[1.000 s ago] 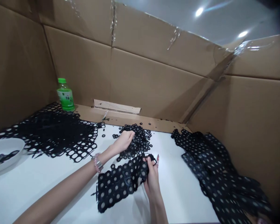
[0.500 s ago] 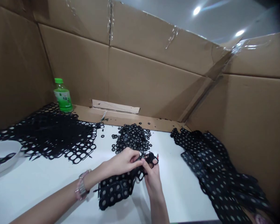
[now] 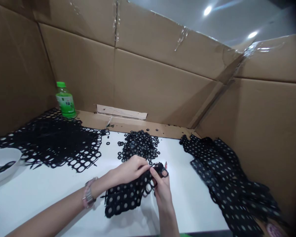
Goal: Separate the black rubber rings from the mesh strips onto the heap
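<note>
While left hand [image 3: 129, 171] and right hand [image 3: 162, 192] clamp black perforated sheet [image 3: 123, 199], loose rings [image 3: 139, 146] lie just beyond.

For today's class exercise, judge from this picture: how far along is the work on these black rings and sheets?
Done: a black lattice lies stripped at left, and loose black rings are heaped mid-table. In hand: the left hand and right hand work a dotted black sheet. Left: a larger dotted sheet at right, its rings seemingly still in place.
</note>
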Motion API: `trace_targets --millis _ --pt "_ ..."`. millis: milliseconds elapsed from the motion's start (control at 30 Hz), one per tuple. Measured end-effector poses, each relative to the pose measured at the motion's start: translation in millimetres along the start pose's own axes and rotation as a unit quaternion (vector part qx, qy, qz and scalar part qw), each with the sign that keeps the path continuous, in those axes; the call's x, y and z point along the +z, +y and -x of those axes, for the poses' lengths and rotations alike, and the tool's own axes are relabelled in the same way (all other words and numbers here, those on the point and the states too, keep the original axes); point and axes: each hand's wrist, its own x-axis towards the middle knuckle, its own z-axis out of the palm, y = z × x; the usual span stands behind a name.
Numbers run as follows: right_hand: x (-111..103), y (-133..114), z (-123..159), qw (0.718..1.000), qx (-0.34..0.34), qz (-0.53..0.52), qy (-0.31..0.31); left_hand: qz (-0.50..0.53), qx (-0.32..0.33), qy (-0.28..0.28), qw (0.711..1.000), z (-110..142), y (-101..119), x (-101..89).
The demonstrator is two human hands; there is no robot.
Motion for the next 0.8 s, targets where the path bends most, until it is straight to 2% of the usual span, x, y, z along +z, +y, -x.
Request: trace_targets --millis 100,200,267,333,400,500,633,700,800 --pt "-2 2 0 1.000 0.009 -0.016 0.001 -0.007 -0.071 0.064 0.995 -10 -21 -4.5" --pt "-3 4 -1 0.999 0.021 -0.043 0.005 -0.052 -0.132 0.134 0.981 -25 -53 -13.7" --pt "-4 4 -1 0.998 0.033 -0.061 0.003 -0.076 -0.145 0.146 0.976 -35 -70 -17.5" --pt "-4 3 -1 0.996 0.046 -0.070 -0.007 -0.094 -0.145 0.146 0.974 -40 -77 -17.7" --pt "-4 2 -1 0.996 0.052 -0.065 -0.021 -0.109 -0.140 0.150 0.972 -39 -70 -15.7" --pt "-3 2 -2 0.998 0.038 -0.051 -0.029 -0.119 -0.099 0.138 0.978 -26 -38 -12.8" --pt "0 4 -3 0.999 0.012 -0.049 -0.021 -0.098 -0.003 0.022 0.995 -4 1 -10.4" --pt "0 5 -3 0.999 0.006 -0.049 -0.017 -0.092 -0.002 -0.003 0.996 2 8 -8.4" --pt "0 6 -2 0.999 0.002 -0.042 -0.012 -0.059 -0.013 -0.021 0.998 6 6 -3.0"
